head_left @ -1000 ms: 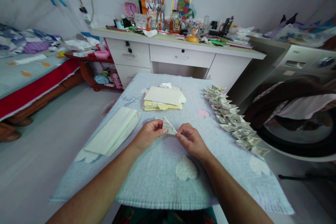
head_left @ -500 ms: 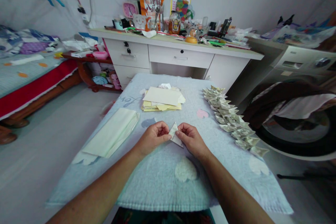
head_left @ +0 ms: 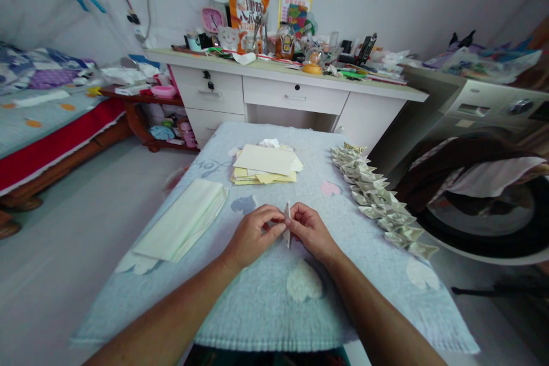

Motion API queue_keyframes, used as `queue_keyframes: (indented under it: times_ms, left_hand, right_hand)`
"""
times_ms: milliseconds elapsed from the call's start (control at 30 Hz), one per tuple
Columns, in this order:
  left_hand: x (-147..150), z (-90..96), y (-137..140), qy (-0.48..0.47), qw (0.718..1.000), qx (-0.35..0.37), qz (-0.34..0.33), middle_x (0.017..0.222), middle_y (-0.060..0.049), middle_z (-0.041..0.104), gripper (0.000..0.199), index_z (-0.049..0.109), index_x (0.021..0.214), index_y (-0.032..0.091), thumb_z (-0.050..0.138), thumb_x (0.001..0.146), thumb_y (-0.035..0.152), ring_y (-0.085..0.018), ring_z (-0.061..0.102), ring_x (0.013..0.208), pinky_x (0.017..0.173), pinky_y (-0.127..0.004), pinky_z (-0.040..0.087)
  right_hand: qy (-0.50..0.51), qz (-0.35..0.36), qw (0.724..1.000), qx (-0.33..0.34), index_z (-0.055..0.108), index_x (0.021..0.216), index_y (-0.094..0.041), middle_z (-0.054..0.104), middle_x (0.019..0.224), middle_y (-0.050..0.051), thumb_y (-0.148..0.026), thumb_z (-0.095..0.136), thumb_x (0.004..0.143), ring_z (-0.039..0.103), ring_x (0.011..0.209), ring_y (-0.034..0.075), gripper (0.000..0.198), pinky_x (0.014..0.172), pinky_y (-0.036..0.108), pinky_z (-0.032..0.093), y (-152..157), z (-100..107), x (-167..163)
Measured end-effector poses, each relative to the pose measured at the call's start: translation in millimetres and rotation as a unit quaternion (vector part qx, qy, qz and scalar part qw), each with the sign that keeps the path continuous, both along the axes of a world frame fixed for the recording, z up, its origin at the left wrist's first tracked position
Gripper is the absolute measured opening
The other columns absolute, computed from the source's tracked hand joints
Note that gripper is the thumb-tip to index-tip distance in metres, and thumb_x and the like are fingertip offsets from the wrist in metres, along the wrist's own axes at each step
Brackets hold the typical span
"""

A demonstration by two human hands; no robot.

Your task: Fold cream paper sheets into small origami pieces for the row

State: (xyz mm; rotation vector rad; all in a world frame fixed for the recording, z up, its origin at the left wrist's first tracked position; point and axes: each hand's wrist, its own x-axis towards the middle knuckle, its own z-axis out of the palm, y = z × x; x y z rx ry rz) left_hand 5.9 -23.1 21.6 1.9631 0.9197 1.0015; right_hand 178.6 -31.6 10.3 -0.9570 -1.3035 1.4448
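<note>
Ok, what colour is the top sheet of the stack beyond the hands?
The top sheet is pale cream; head view shows it.

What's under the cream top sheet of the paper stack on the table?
Under the cream top sheet, yellow sheets stick out along the front edge. Their middles are covered, and anything hidden deeper in the stack cannot be seen.

Over the table (head_left: 257, 309), a paper piece (head_left: 287, 239) sits between left hand (head_left: 257, 234) and right hand (head_left: 312, 233). Sheets (head_left: 184, 220) lie to their left, a stack (head_left: 266, 160) beyond, paper boats (head_left: 381, 199) along the right edge. Behind the table stands a desk (head_left: 274, 88) — bed (head_left: 64, 131) off left, washing machine (head_left: 484, 91) right.
</note>
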Motion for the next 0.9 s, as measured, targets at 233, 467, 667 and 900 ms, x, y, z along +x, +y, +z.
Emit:
queue_keyframes:
  times_ms: [233, 467, 667, 900]
  left_hand:
    - [0.0, -0.8, 2.4, -0.041, 0.997, -0.061, -0.021, 0.092, -0.004, 0.060, 0.014, 0.064, 0.087, 0.017, 0.069, 0.076, 0.024, -0.016, 0.059, 0.087, 0.071, -0.025, 0.049]
    - [0.4, -1.9, 2.8, -0.081, 0.989, -0.115, -0.037, 0.090, -0.004, 0.057, 0.015, 0.060, 0.086, 0.016, 0.067, 0.076, 0.024, -0.016, 0.058, 0.085, 0.072, -0.026, 0.051]
    - [0.5, -6.5, 3.0, -0.119, 0.978, -0.169, -0.042, 0.093, -0.004, 0.057, 0.020, 0.056, 0.089, 0.016, 0.068, 0.074, 0.022, -0.016, 0.059, 0.088, 0.077, -0.027, 0.051]
    - [-1.1, -6.6, 3.6, -0.125, 0.974, -0.189, -0.028, 0.096, -0.005, 0.060, 0.023, 0.057, 0.092, 0.017, 0.067, 0.073, 0.023, -0.018, 0.060, 0.093, 0.078, -0.028, 0.051]
  right_hand:
    - [0.002, 0.023, 1.000, 0.008, 0.047, 0.074, -0.019, 0.048, 0.061, -0.005, -0.046, 0.070, 0.076, 0.040, 0.051, 0.007, 0.036, 0.048, 0.019, 0.031, -0.4, 1.1, 0.9]
    - [0.014, 0.038, 0.999, 0.009, 0.049, 0.076, -0.018, 0.048, 0.063, -0.005, -0.047, 0.071, 0.075, 0.041, 0.053, 0.007, 0.036, 0.051, 0.020, 0.031, -1.8, 3.3, 1.2]
    - [0.009, 0.026, 1.000, 0.010, 0.050, 0.076, -0.018, 0.048, 0.065, -0.005, -0.045, 0.072, 0.075, 0.042, 0.056, 0.008, 0.034, 0.053, 0.020, 0.033, -2.1, 1.5, -0.9]
    - [-0.002, 0.023, 0.999, 0.022, 0.050, 0.076, -0.019, 0.047, 0.065, -0.004, -0.047, 0.070, 0.076, 0.041, 0.057, 0.009, 0.035, 0.053, 0.020, 0.032, -1.2, 0.6, -1.2]
